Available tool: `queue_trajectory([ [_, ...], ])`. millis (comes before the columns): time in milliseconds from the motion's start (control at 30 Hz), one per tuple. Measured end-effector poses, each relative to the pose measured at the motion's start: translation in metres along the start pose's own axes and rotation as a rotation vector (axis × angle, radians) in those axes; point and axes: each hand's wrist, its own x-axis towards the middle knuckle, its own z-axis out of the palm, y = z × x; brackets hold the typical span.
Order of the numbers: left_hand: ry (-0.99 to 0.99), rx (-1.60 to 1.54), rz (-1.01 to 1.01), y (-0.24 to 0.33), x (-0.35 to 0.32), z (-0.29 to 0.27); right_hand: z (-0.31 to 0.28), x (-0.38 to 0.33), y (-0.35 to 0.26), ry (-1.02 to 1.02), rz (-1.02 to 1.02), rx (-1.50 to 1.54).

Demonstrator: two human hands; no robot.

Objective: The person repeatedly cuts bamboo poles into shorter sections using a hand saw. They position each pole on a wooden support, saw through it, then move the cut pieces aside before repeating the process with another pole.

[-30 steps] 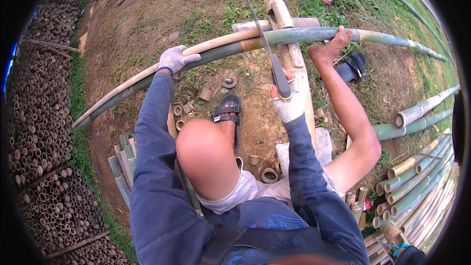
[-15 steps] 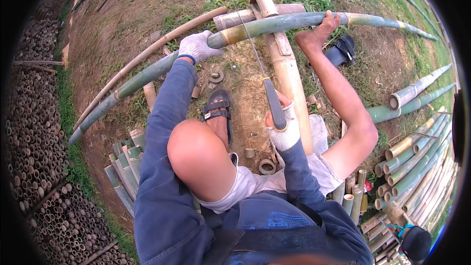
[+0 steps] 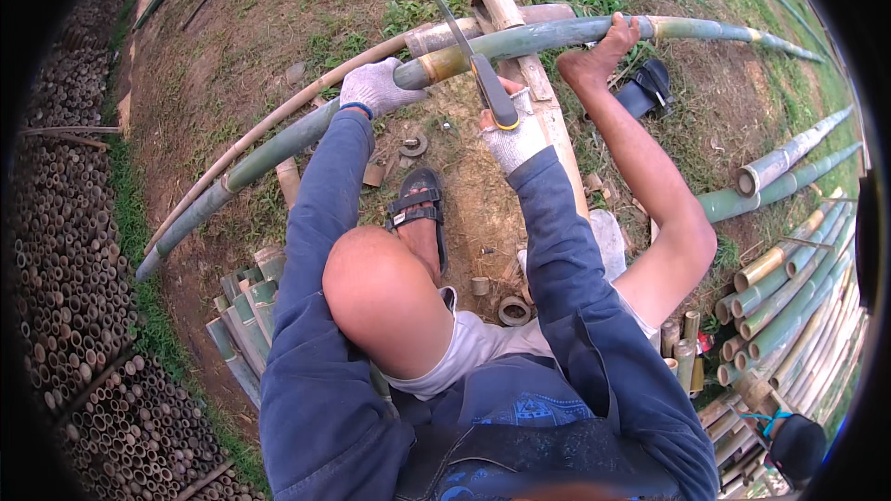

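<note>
Gloved left hand (image 3: 373, 85) clenched on green bamboo pole (image 3: 520, 41), gloved right hand (image 3: 512, 133) gripping saw (image 3: 469, 49) across it, bare foot (image 3: 594, 60) pressing pole at right.

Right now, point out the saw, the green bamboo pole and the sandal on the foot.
saw (image 3: 495, 97), head view, on its dark handle.
green bamboo pole (image 3: 548, 37), head view, on the stem beside the cut.
sandal (image 3: 415, 206), head view, on its black straps.

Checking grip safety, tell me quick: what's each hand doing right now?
Left hand: closed around the green bamboo pole.
Right hand: closed on the saw handle.
</note>
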Motion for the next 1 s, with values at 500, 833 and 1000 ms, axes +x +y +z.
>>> queue_trajectory([
  [500,0.033,0.004,-0.012,-0.003,0.001,0.009,-0.042,-0.084,-0.051,-0.02,0.241,0.137],
  [833,-0.013,-0.017,0.005,-0.001,-0.001,0.002,-0.088,-0.172,-0.089,-0.083,0.004,-0.025],
  [1000,0.114,0.014,-0.007,-0.002,-0.002,0.013,-0.099,-0.182,-0.12,-0.061,0.077,-0.121],
])
